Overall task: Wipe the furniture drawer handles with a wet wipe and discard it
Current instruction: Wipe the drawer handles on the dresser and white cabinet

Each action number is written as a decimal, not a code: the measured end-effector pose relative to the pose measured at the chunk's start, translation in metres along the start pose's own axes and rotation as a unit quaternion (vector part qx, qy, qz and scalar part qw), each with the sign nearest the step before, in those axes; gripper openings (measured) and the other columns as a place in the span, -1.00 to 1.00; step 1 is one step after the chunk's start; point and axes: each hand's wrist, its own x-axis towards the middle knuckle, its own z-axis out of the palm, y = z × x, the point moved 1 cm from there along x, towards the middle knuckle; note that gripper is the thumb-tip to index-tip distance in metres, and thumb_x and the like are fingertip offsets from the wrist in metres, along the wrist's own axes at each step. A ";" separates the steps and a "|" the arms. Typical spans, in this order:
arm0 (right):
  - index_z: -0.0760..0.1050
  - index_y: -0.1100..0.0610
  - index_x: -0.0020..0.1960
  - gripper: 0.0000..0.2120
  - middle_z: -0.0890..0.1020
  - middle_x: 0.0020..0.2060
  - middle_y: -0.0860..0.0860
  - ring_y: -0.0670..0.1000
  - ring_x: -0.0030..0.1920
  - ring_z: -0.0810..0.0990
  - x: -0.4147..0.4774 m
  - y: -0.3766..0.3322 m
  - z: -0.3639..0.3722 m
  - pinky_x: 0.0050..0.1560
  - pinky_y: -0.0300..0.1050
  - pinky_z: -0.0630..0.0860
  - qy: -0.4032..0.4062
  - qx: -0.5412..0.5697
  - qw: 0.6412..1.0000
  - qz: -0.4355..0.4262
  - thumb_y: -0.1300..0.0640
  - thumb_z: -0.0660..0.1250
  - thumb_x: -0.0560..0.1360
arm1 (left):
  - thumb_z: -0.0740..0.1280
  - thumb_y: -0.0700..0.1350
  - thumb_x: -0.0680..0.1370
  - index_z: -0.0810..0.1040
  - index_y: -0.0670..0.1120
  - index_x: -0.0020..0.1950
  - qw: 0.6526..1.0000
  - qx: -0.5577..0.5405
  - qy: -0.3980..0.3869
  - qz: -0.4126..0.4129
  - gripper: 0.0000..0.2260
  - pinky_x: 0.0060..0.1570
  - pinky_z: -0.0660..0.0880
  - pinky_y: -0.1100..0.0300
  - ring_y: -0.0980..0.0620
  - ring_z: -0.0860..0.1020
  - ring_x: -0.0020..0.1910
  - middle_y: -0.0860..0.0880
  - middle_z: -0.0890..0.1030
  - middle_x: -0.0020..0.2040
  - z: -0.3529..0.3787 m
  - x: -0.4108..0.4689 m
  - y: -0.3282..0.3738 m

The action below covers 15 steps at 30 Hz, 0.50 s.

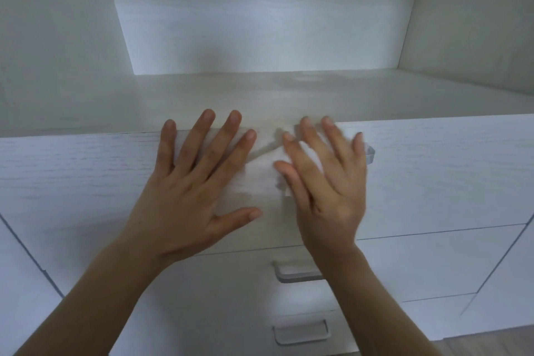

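A white wet wipe [261,173] lies spread flat against the front of the top drawer [433,176]. My left hand [199,179] presses its left part with fingers spread. My right hand [323,182], blurred, lies flat on its right part. The top drawer's grey handle [370,153] shows only at its right end, past my right hand; the rest is hidden under the wipe and hands. A second handle [297,272] sits on the middle drawer, partly behind my right wrist. A third handle [300,332] is on the bottom drawer.
The drawers belong to a white wood-grain cabinet with an open shelf [260,92] above, enclosed by a back wall and two side walls. A faint damp mark [306,79] shows on the shelf. Wooden floor [491,345] appears at the bottom right.
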 end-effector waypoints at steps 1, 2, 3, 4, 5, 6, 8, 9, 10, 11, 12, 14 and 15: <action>0.48 0.15 0.18 -0.77 0.54 0.17 0.08 0.12 0.28 0.44 -0.002 0.007 -0.004 0.47 -0.01 0.10 0.011 -0.007 1.000 0.010 0.05 0.21 0.62 | -0.14 0.34 0.56 -0.09 -0.07 0.54 1.000 -0.001 0.000 -0.001 -0.31 0.42 -0.25 -0.15 -0.10 -0.15 0.51 -0.03 -0.17 0.54 0.000 0.000 0.000; 0.49 0.16 0.18 -0.77 0.53 0.17 0.08 0.13 0.28 0.43 -0.004 0.012 -0.008 0.46 0.02 0.11 0.024 -0.011 0.999 0.025 0.06 0.21 0.62 | -0.14 0.34 0.56 -0.08 -0.08 0.54 1.000 0.001 -0.001 -0.002 -0.30 0.42 -0.25 -0.15 -0.10 -0.15 0.51 -0.03 -0.16 0.54 0.000 0.000 0.000; 0.49 0.17 0.17 -0.78 0.53 0.16 0.08 0.15 0.27 0.43 -0.005 0.015 -0.010 0.45 0.06 0.14 0.036 -0.012 0.999 0.037 0.07 0.21 0.62 | -0.14 0.35 0.56 -0.07 -0.08 0.54 1.000 0.003 -0.002 -0.002 -0.30 0.42 -0.25 -0.15 -0.10 -0.14 0.51 -0.03 -0.15 0.54 0.001 0.000 0.001; 0.50 0.18 0.16 -0.79 0.54 0.15 0.08 0.15 0.26 0.44 -0.005 0.016 -0.011 0.43 0.08 0.17 0.043 -0.014 0.998 0.044 0.08 0.21 0.62 | -0.14 0.35 0.56 -0.06 -0.09 0.54 1.000 0.004 -0.003 -0.003 -0.30 0.42 -0.25 -0.14 -0.10 -0.14 0.51 -0.05 -0.13 0.55 0.001 0.000 0.001; 0.50 0.17 0.15 -0.80 0.55 0.13 0.07 0.14 0.25 0.46 -0.003 0.014 -0.009 0.42 0.09 0.19 0.045 -0.019 0.998 0.039 0.09 0.22 0.62 | -0.14 0.35 0.56 -0.06 -0.09 0.53 1.000 0.003 -0.004 -0.005 -0.30 0.42 -0.25 -0.14 -0.09 -0.15 0.51 -0.05 -0.10 0.55 0.001 0.000 0.001; 0.51 0.16 0.15 -0.81 0.58 0.11 0.07 0.12 0.22 0.48 -0.001 0.010 -0.006 0.42 0.07 0.19 0.040 -0.027 0.999 0.023 0.09 0.23 0.62 | -0.14 0.35 0.55 -0.06 -0.09 0.53 1.000 0.001 -0.005 -0.006 -0.30 0.42 -0.25 -0.14 -0.09 -0.15 0.51 -0.06 -0.08 0.54 0.001 0.000 0.001; 0.52 0.14 0.16 -0.80 0.63 0.08 0.07 0.08 0.17 0.53 0.002 0.003 -0.001 0.39 0.02 0.23 0.013 -0.040 0.999 -0.028 0.08 0.23 0.62 | -0.14 0.35 0.56 -0.06 -0.08 0.54 1.000 -0.001 -0.004 -0.005 -0.30 0.42 -0.24 -0.15 -0.10 -0.15 0.51 -0.07 -0.10 0.54 0.001 0.001 0.000; 0.52 0.13 0.19 -0.79 0.63 0.08 0.08 0.08 0.16 0.55 0.003 0.002 -0.001 0.37 0.00 0.26 0.000 -0.039 0.998 -0.045 0.08 0.23 0.62 | -0.14 0.35 0.56 -0.05 -0.08 0.54 1.000 -0.001 -0.003 -0.005 -0.30 0.42 -0.24 -0.15 -0.10 -0.14 0.51 -0.08 -0.10 0.54 0.001 0.001 0.001; 0.51 0.12 0.22 -0.78 0.62 0.11 0.08 0.08 0.17 0.55 0.004 0.001 -0.003 0.34 0.00 0.29 -0.008 -0.036 0.998 -0.045 0.08 0.22 0.63 | -0.14 0.35 0.56 -0.05 -0.09 0.54 1.000 0.000 -0.002 -0.005 -0.30 0.42 -0.24 -0.15 -0.10 -0.14 0.51 -0.08 -0.09 0.54 0.001 0.001 0.001; 0.48 0.14 0.25 -0.76 0.58 0.16 0.10 0.09 0.19 0.54 0.004 0.002 -0.007 0.33 0.01 0.33 -0.008 -0.028 0.999 -0.031 0.10 0.21 0.63 | -0.14 0.35 0.56 -0.04 -0.09 0.53 1.000 0.001 -0.001 -0.005 -0.30 0.42 -0.23 -0.16 -0.10 -0.14 0.51 -0.07 -0.06 0.54 0.002 0.000 0.002; 0.45 0.17 0.27 -0.75 0.54 0.19 0.12 0.11 0.21 0.52 0.004 0.004 -0.010 0.30 0.06 0.39 0.001 -0.018 1.000 -0.008 0.14 0.21 0.63 | -0.14 0.34 0.56 -0.04 -0.10 0.53 1.000 0.002 0.002 -0.007 -0.30 0.42 -0.23 -0.16 -0.10 -0.13 0.51 -0.07 -0.05 0.53 0.002 0.000 0.002; 0.46 0.20 0.25 -0.77 0.51 0.21 0.19 0.17 0.21 0.51 0.003 0.010 -0.017 0.17 0.18 0.48 0.023 0.006 1.000 0.020 0.23 0.26 0.60 | -0.13 0.34 0.56 -0.03 -0.10 0.53 1.000 0.003 0.011 -0.009 -0.31 0.42 -0.24 -0.15 -0.09 -0.13 0.51 -0.06 -0.05 0.53 0.002 0.000 0.002; 0.49 0.20 0.22 -0.78 0.52 0.19 0.20 0.18 0.21 0.52 0.002 0.012 -0.018 0.14 0.19 0.50 0.023 0.017 0.999 0.015 0.25 0.29 0.58 | -0.13 0.34 0.56 -0.04 -0.09 0.53 1.000 0.003 0.015 -0.009 -0.31 0.42 -0.24 -0.15 -0.09 -0.13 0.51 -0.06 -0.07 0.54 0.002 0.000 0.001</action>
